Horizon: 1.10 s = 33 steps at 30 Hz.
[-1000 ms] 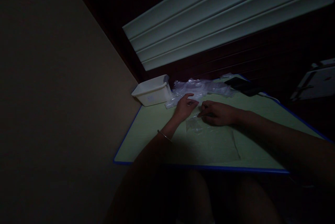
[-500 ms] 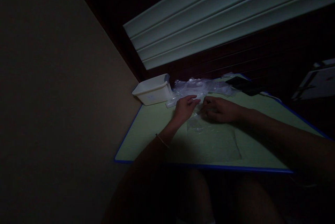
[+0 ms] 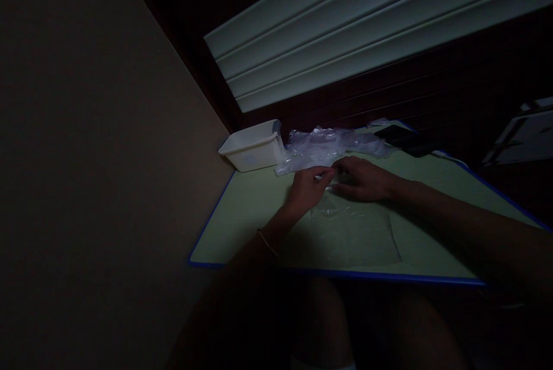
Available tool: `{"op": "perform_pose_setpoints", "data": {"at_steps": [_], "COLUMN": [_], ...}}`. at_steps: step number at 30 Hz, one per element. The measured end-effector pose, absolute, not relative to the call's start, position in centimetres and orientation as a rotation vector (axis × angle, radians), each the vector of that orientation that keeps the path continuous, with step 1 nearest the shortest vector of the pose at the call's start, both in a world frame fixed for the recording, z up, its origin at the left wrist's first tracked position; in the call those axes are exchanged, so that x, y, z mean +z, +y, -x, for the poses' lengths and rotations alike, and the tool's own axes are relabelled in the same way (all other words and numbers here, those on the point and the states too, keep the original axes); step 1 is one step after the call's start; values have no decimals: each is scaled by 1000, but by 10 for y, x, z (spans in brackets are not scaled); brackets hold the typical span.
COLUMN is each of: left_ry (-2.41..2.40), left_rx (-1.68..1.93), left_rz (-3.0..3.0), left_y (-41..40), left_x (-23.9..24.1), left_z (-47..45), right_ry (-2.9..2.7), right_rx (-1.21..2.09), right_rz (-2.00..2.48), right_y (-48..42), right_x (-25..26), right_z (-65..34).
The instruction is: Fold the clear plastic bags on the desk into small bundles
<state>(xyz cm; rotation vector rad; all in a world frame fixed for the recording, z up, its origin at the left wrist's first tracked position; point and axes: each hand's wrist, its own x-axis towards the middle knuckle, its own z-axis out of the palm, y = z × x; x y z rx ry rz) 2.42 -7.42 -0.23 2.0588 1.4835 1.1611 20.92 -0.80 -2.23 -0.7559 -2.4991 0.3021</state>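
Transparent plastic film, a thin rectangular sheet or bag (image 3: 358, 237), lies flat near the front edge of a pale green tabletop with blue edging (image 3: 246, 214), its upper end crinkled and shiny beneath the person's hands. The left hand (image 3: 306, 188) is at the film's upper left, the tips of thumb and forefinger close together around a small gap; whether they are clamped on the film cannot be told. The right hand (image 3: 359, 178) is just beside it, its fingers curled and its thumb side low over the crinkled end; in the dim light its grip cannot be made out either. A thin, pale bracelet (image 3: 268, 242) circles the left wrist. Beyond the hands, a loose heap of clear plastic packaging (image 3: 322, 146) spreads between an open white plastic box (image 3: 254, 154) at the left and a flat black object (image 3: 408, 140) at the right.
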Motion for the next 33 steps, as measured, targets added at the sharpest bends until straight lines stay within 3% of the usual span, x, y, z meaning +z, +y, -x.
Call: {"op": "perform_pose_setpoints", "data": {"at_steps": [9, 20, 25, 33], "left_ry": [1447, 1336, 1489, 1341], "left_rx": [1158, 1201, 1023, 800], "left_rz": [-2115, -1907, -2189, -2587], "left_y": [-88, -91, -86, -86], "left_x": [-5, -17, -24, -31], "left_z": [-26, 0, 10, 9], "right_ry": [-2563, -2586, -2653, -2696], "right_rx": [150, 359, 411, 438], "right_rz": [852, 461, 475, 524], "right_y": [-8, -6, -9, -13], "right_x": [-28, -18, -14, -9], "right_z": [-205, -214, -216, -216]}}
